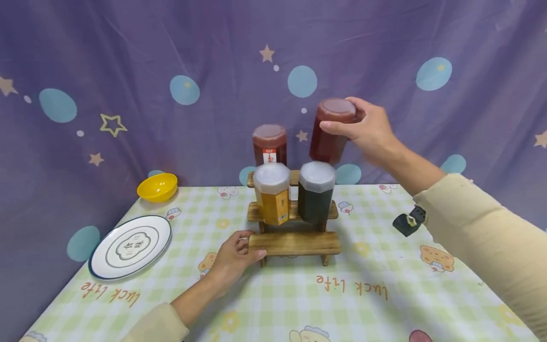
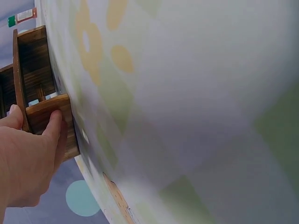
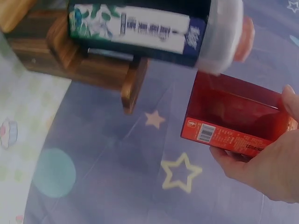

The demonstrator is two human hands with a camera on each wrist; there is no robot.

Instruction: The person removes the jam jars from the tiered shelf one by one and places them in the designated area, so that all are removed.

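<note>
A three-step wooden rack (image 1: 295, 243) stands on the cloth. My left hand (image 1: 232, 259) holds the left end of its lowest step, thumb on top; the left wrist view shows the fingers on the wood (image 2: 49, 119). High at the back right, my right hand (image 1: 373, 130) grips a slightly tilted jar of dark red contents (image 1: 331, 142). In the right wrist view this jar (image 3: 233, 112) is raised beyond the rack. Another red jar (image 1: 270, 142) stands on the top step. The middle step bears a yellow-orange jar (image 1: 273, 204) and a dark jar (image 1: 316, 199) with whitish lids.
To the left lie a white plate (image 1: 130, 247) with a dark rim and, farther back, a yellow bowl (image 1: 157, 187). A small black piece (image 1: 409, 221) shows beside the right sleeve. Behind the checked tablecloth (image 1: 376, 266) hangs a purple curtain (image 1: 222, 42).
</note>
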